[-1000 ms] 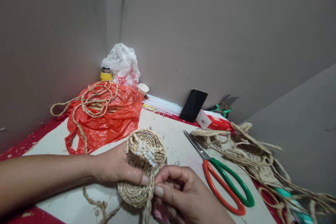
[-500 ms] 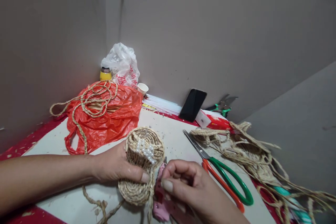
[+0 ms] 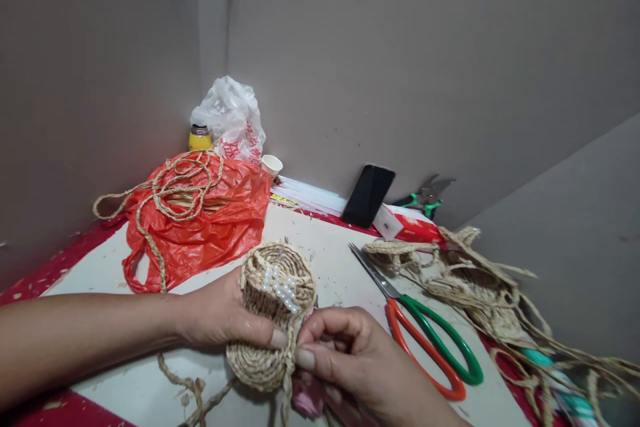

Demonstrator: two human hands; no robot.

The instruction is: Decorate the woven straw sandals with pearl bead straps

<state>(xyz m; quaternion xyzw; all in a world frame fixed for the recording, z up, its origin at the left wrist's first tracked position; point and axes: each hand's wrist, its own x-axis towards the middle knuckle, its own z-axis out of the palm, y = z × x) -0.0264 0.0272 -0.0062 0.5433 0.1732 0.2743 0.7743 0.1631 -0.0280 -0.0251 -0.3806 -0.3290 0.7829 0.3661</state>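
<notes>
Left hand (image 3: 215,317) keeps firm hold of a small beige piece of woven straw (image 3: 267,308), its thumb pressed across the front and the other fingers hidden behind. This woven piece is in the lower middle of the frame, raised in front of a white sheet (image 3: 330,247), with round coiled ends above and below and white pearl-like beads (image 3: 283,287) on its upper part. At its right edge, the right hand (image 3: 345,350) has thumb and forefinger brought almost together, beside a beige braided cord (image 3: 289,363); I cannot tell whether they pinch it. Under this hand, a pink object (image 3: 309,397) is partly covered. To the right lie metal scissors with orange and green handles (image 3: 407,302), near a tangle of beige straw cords (image 3: 500,310). At the middle left, a crumpled red plastic bag (image 3: 225,240) carries loops of braided straw cord (image 3: 159,260).
</notes>
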